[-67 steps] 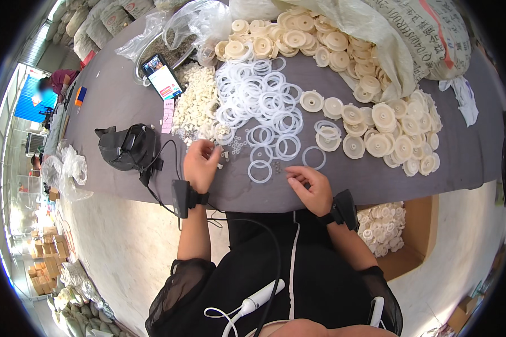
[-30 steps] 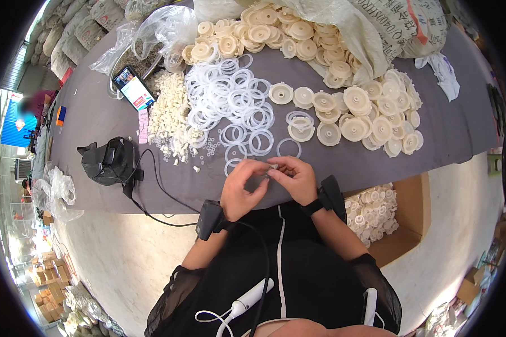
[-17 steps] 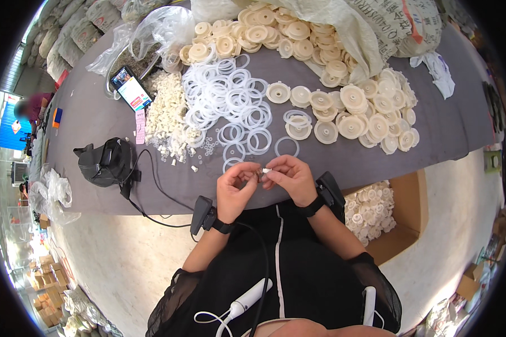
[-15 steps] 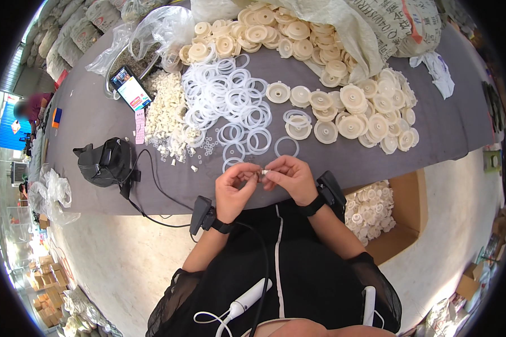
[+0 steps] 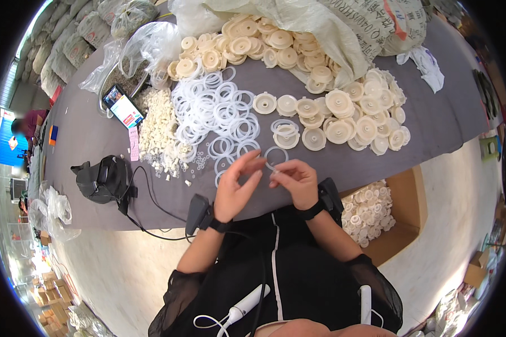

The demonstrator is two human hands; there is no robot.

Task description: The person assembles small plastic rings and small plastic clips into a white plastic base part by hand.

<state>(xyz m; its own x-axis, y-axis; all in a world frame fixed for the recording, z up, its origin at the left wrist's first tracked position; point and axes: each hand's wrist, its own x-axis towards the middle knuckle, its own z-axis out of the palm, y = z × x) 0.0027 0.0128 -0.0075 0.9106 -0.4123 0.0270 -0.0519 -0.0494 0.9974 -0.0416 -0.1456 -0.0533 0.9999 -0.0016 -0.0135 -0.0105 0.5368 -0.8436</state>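
Near the table's front edge, my right hand [image 5: 299, 182] pinches a small white plastic piece [image 5: 274, 176] between thumb and fingertips; its exact shape is mostly covered. My left hand [image 5: 236, 191] is raised just to the left, its thumb and fingers apart and nothing visible in them. Beyond the left hand lies a heap of translucent rings [image 5: 213, 101], with a loose ring [image 5: 276, 155] just past the right fingertips. Tiny clear washers [image 5: 199, 160] lie beside a pile of small cream plugs [image 5: 158, 121]. Round cream plastic lids [image 5: 339, 104] are spread farther right.
A phone [image 5: 122, 106] rests against a metal bowl at the back left. A black strapped device [image 5: 102, 178] with a cable lies left. Woven sacks [image 5: 376, 25] stand at the back. Below the table's right edge is a cardboard box [image 5: 407, 205] holding assembled parts.
My left hand has let go of the small piece, opened its fingers and drawn away leftward. The right hand keeps its pinch. The whole view has shifted slightly.
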